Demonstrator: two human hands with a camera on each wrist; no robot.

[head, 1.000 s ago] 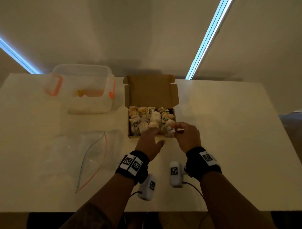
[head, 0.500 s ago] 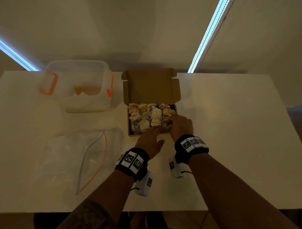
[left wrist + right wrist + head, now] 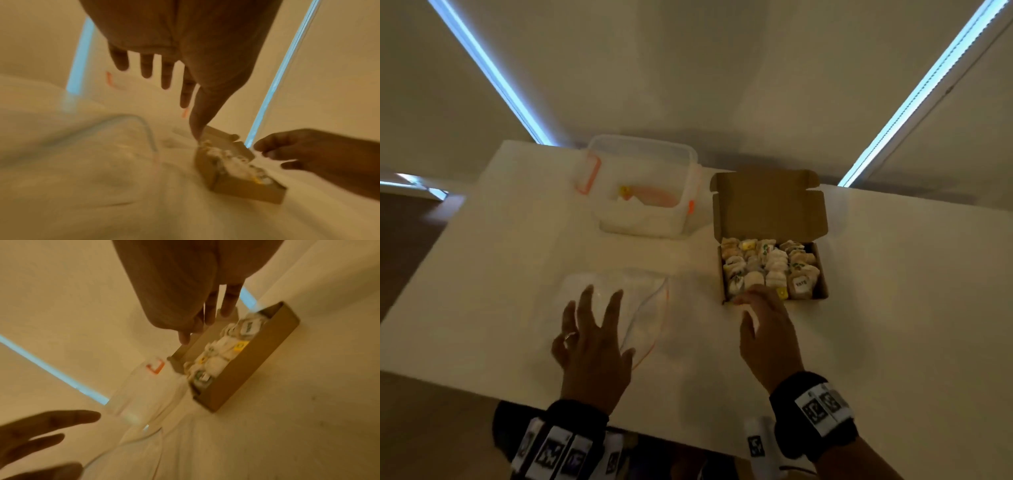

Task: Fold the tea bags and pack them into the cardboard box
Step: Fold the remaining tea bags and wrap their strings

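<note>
White table fills most of the head view, with glowing blue light strips on the wall behind it. At about 2 o'clock on the table sits the cardboard box, lid up, packed full of folded tea bags. A moment ago both hands were at the box and the right one was pushing a bag in. Now that bag is in the box and both hands hold nothing. The right hand has pulled back to the near left corner of the box, fingers loose and a little apart. The left hand has swung over to 9 o'clock, fingers spread wide above the clear zip bag. It looks like the person wants another tea bag from there, but the zip bag looks almost empty. A clear plastic tub sits at 11 o'clock.
</note>
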